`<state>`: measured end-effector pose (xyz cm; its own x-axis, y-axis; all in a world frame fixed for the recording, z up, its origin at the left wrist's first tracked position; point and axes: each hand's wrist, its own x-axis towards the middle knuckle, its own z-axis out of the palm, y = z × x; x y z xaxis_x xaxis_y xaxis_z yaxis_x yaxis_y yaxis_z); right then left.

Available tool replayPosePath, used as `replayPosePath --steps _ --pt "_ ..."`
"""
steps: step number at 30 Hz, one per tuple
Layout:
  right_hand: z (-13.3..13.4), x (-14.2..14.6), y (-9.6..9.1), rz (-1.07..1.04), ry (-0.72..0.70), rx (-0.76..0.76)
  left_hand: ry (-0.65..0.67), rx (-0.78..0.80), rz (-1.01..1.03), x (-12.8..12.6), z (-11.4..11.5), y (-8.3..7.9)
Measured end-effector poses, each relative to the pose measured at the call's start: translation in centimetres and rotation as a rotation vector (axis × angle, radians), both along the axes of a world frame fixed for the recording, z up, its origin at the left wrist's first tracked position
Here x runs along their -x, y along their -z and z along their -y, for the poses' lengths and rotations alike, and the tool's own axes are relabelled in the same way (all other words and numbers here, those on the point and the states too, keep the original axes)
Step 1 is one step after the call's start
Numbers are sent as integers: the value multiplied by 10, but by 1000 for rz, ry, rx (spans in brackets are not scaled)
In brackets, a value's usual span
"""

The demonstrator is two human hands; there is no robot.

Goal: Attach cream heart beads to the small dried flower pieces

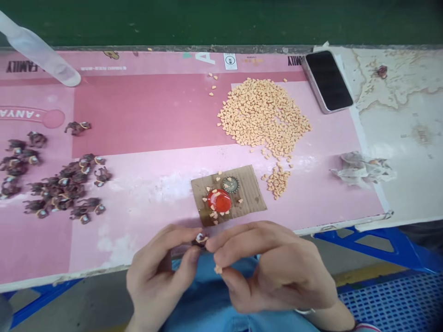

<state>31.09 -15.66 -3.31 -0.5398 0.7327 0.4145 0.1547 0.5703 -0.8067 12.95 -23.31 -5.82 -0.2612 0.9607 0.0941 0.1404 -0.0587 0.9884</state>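
Fingers [178, 236] clenched?

Yes. My left hand [155, 276] pinches a small dark-brown figure [200, 240] just past the desk's front edge [69, 277]. My right hand [277, 272] pinches a peach heart-shaped bit [218, 269].

What's nearest?

A cardboard square [238, 193] with a red bottle cap [220, 201] on it.
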Motion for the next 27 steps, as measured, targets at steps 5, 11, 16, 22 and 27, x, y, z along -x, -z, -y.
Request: replayPosePath --steps 5,11,16,22,27 --pt "-4 9 9 -231 -36 -12 -16 155 227 -4 -6 -8" --pt "3 19 12 -365 -18 128 55 256 605 0 -8 -6" --pt "3 21 10 -389 -24 165 -12 211 637 0 -2 -5" --pt "-5 8 7 -256 -40 39 -25 54 271 7 1 -6" --pt "-5 1 -5 -83 -72 34 -31 -87 -38 12 8 -5"
